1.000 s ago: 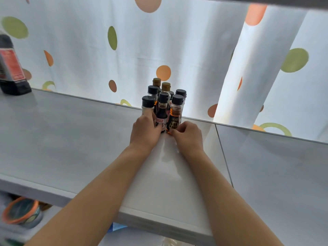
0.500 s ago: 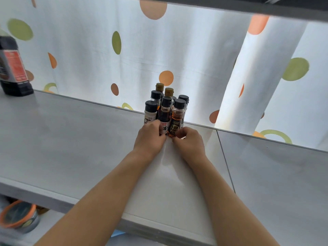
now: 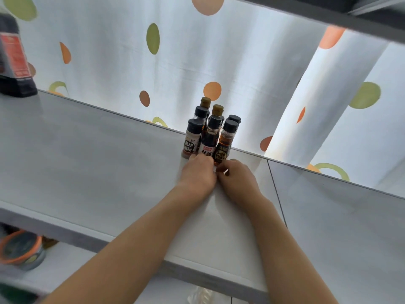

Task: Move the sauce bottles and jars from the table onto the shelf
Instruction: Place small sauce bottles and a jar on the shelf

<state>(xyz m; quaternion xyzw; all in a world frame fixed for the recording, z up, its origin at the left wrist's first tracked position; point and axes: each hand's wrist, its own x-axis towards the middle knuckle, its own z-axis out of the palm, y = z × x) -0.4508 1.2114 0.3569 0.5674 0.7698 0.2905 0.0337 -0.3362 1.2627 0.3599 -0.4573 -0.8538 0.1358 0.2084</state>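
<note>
Two hands (image 3: 198, 172) (image 3: 237, 181), grip unclear, at small bottles (image 3: 210, 137) (one label: 黑胡椒粉) on shelf (image 3: 98, 154).

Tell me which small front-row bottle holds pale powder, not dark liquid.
The leftmost black-capped bottle, just above the left hand; the two beside it hold dark and amber liquid.

over the last second both hands slid back from the bottle cluster (image 3: 209, 137) toward the shelf's (image 3: 87, 163) front edge: the left hand (image 3: 198, 173) uncovers the pepper bottle (image 3: 191, 139); the right hand (image 3: 237, 181) now meets it.
</note>
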